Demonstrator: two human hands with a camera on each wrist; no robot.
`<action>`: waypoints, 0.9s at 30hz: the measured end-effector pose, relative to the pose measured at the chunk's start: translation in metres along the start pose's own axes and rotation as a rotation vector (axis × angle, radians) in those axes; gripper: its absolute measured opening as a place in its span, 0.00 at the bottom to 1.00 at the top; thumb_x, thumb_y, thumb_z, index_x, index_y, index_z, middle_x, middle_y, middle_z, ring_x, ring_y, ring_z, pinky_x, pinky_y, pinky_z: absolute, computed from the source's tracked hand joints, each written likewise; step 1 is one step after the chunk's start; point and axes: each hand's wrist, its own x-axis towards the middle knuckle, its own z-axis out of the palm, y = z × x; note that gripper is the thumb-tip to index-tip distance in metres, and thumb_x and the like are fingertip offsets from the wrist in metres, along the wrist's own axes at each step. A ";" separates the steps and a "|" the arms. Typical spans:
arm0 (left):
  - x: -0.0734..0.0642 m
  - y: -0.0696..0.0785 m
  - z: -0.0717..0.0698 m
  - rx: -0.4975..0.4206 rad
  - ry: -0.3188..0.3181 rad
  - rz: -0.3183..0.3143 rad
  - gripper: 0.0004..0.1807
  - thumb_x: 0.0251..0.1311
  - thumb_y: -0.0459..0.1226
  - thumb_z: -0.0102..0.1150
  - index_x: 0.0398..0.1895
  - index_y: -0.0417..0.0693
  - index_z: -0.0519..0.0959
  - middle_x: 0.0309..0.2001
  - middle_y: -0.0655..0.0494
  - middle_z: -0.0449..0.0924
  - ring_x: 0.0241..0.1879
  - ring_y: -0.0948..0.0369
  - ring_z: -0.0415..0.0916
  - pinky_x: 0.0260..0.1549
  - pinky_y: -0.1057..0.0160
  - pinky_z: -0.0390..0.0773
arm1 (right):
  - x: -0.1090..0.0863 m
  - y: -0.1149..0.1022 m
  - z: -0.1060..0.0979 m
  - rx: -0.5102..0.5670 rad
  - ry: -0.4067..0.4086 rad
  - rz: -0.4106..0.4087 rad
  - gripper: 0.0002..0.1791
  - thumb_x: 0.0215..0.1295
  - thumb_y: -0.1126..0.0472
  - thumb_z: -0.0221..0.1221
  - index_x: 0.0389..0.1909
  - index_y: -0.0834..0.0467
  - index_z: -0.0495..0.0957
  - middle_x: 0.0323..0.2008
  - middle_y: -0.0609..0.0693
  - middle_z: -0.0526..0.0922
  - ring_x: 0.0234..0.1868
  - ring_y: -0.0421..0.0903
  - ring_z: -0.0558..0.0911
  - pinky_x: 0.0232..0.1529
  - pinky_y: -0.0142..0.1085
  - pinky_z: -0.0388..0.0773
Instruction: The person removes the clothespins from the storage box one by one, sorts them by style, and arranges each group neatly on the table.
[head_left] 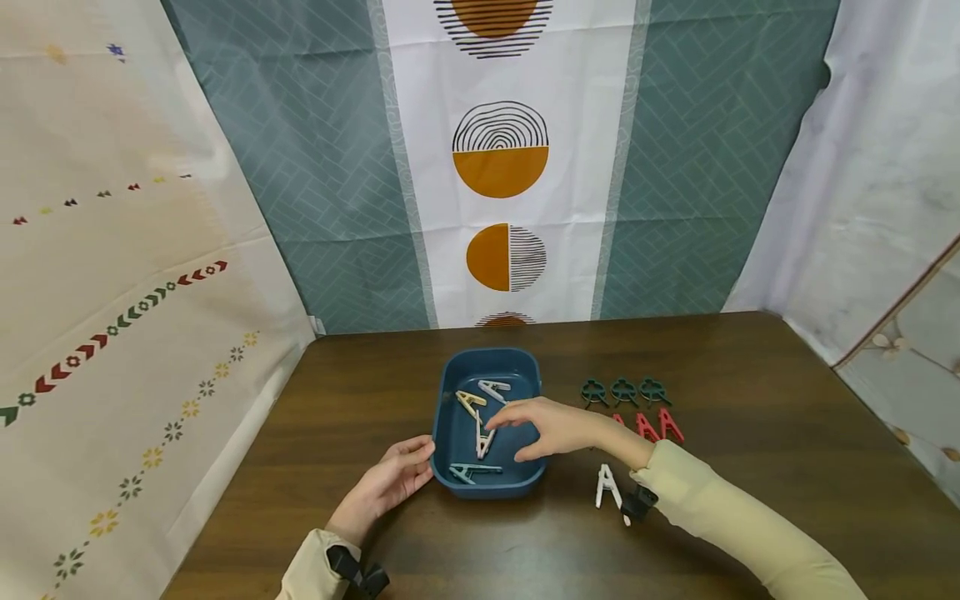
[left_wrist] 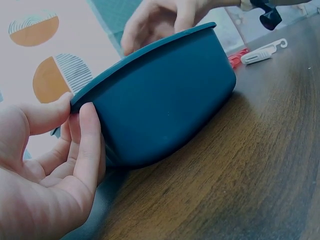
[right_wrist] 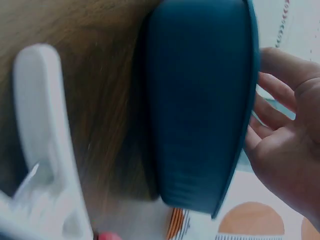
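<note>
A dark blue plastic tub (head_left: 491, 486) sits on the table with several clothespins in it. Among them are a yellow clothespin (head_left: 467, 400), a pale pinkish one in the middle and a teal clothespin (head_left: 476, 470) at the near end. My left hand (head_left: 396, 477) pinches the tub's left rim between thumb and fingers, as the left wrist view shows. Over the tub's right side reaches my right hand (head_left: 551, 427), thumb and fingers spread apart and bent downward. Its fingertips are close above the pinkish clothespin (head_left: 482, 444); whether they touch it I cannot tell. Nothing is visible in its grasp.
Right of the tub, green round clips (head_left: 623, 391) stand in a row, with red clothespins (head_left: 670, 425) before them, partly hidden by my right arm. A white clothespin (head_left: 606, 483) lies nearer, beside the right sleeve. Patterned cloths (head_left: 517, 167) hang behind the table.
</note>
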 end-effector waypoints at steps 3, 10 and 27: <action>0.001 -0.001 0.000 -0.001 -0.010 0.007 0.14 0.67 0.33 0.44 0.54 0.41 0.63 0.35 0.60 0.78 0.35 0.67 0.77 0.40 0.71 0.78 | 0.010 -0.002 0.006 -0.029 -0.052 0.007 0.32 0.53 0.60 0.65 0.60 0.51 0.67 0.58 0.44 0.72 0.57 0.47 0.73 0.58 0.40 0.71; 0.002 0.000 0.000 0.010 -0.020 -0.001 0.17 0.67 0.34 0.44 0.56 0.40 0.60 0.36 0.60 0.78 0.36 0.67 0.77 0.40 0.72 0.78 | 0.033 -0.009 0.021 -0.125 -0.140 -0.047 0.35 0.52 0.62 0.66 0.62 0.51 0.65 0.60 0.44 0.70 0.55 0.42 0.74 0.56 0.36 0.72; 0.001 0.001 0.000 -0.019 -0.044 -0.006 0.10 0.68 0.33 0.41 0.50 0.43 0.66 0.36 0.59 0.79 0.37 0.67 0.78 0.42 0.72 0.78 | 0.059 -0.016 0.045 -0.335 -0.304 -0.001 0.37 0.52 0.72 0.62 0.64 0.51 0.63 0.64 0.43 0.66 0.64 0.40 0.65 0.64 0.41 0.65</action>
